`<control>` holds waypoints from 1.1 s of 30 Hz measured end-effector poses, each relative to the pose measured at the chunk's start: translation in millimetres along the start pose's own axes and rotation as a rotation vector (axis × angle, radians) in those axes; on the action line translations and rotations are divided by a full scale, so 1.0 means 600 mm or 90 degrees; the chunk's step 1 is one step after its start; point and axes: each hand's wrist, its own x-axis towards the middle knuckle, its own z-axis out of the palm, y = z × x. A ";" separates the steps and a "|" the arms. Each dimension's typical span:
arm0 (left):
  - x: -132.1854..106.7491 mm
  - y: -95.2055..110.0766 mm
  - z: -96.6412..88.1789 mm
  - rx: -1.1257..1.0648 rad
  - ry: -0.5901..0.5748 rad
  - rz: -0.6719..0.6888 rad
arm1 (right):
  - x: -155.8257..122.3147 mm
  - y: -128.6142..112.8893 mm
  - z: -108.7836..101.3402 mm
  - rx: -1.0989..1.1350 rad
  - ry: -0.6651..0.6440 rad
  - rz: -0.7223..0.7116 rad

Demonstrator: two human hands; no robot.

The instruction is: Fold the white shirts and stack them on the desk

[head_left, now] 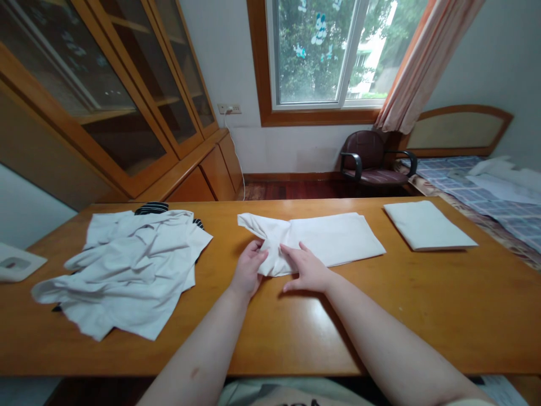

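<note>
A white garment (pixel 333 237), folded into a long flat strip, lies across the middle of the wooden table. Its left end is lifted and bunched. My left hand (pixel 251 268) grips that raised end, thumb on top and the other fingers partly hidden under the cloth. My right hand (pixel 306 268) rests on the fabric just right of the bunched part, fingers spread. To the right sits a neatly folded white cloth (pixel 429 225). On the left lies a rumpled pile of white clothes (pixel 135 265), with a black striped piece (pixel 152 208) showing from under it.
The wooden table (pixel 270 338) spans the view. A pale object (pixel 19 262) stands at its left edge. Beyond are a glass-door cabinet (pixel 169 152), an office chair (pixel 367 158), a window (pixel 321 56) with a pink curtain (pixel 435 62), and a bed (pixel 499 197) on the right.
</note>
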 end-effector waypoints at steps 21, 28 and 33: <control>0.047 0.028 -0.099 0.477 0.015 0.097 | -0.015 0.034 -0.005 0.535 0.107 0.195; 0.017 0.028 -0.060 0.560 -0.234 0.140 | -0.002 0.056 -0.016 0.534 0.237 0.265; 0.028 0.006 -0.060 0.556 -0.199 0.081 | 0.001 0.068 -0.009 0.316 0.421 0.317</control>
